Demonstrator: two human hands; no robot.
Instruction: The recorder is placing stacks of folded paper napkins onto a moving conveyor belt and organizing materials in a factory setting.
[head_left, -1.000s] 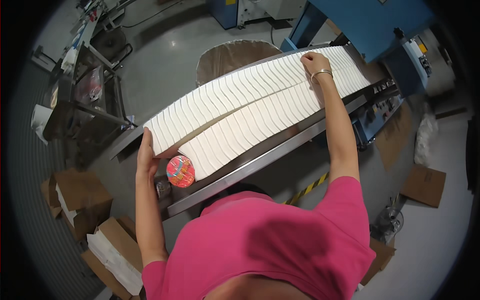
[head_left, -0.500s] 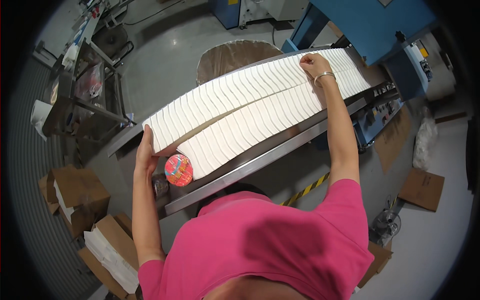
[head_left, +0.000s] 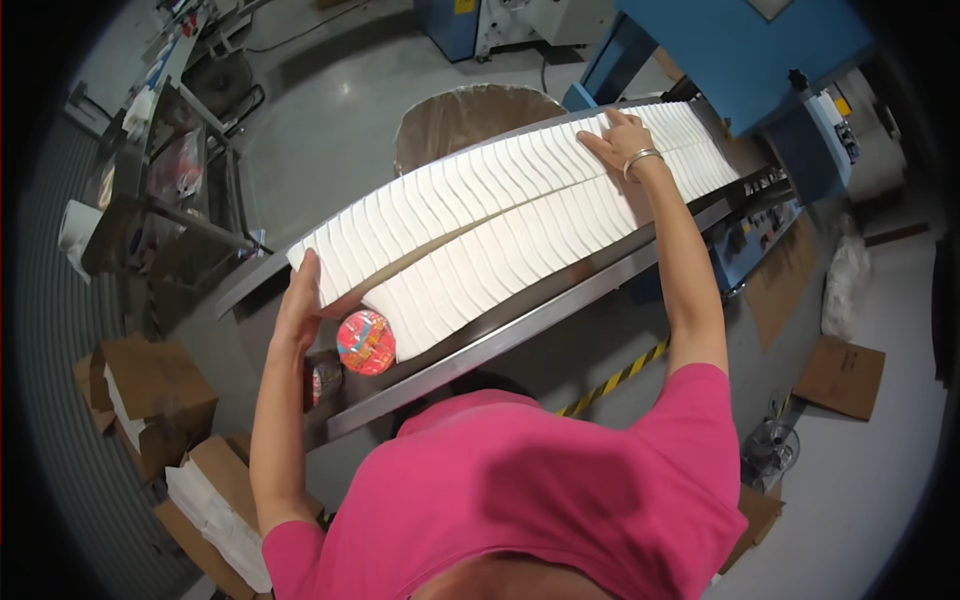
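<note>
Two long rows of white folded paper napkins stand on edge along a metal trough, a far row [head_left: 440, 200] and a near row [head_left: 500, 255]. At the left end of the far row, my left hand [head_left: 298, 300] rests flat against the last napkins, its fingers stretched out and partly hidden. Further right, my right hand [head_left: 620, 140] lies over the top of the far row with thumb and fingers spread, a silver bangle at the wrist. A round pink-and-red patterned roll or pack [head_left: 366, 342] sits against the left end of the near row.
The trough's metal rail [head_left: 490, 345] runs along the near side. A blue machine [head_left: 740, 60] stands at the right end. Behind the trough is a lined brown bin [head_left: 465, 115]. Open cardboard boxes [head_left: 165, 400] stand at the lower left, beside a metal shelf [head_left: 190, 200].
My right hand has gone from bunched fingers to spread ones and come slightly left. My left hand has shifted a little to the right and stays at the row's end.
</note>
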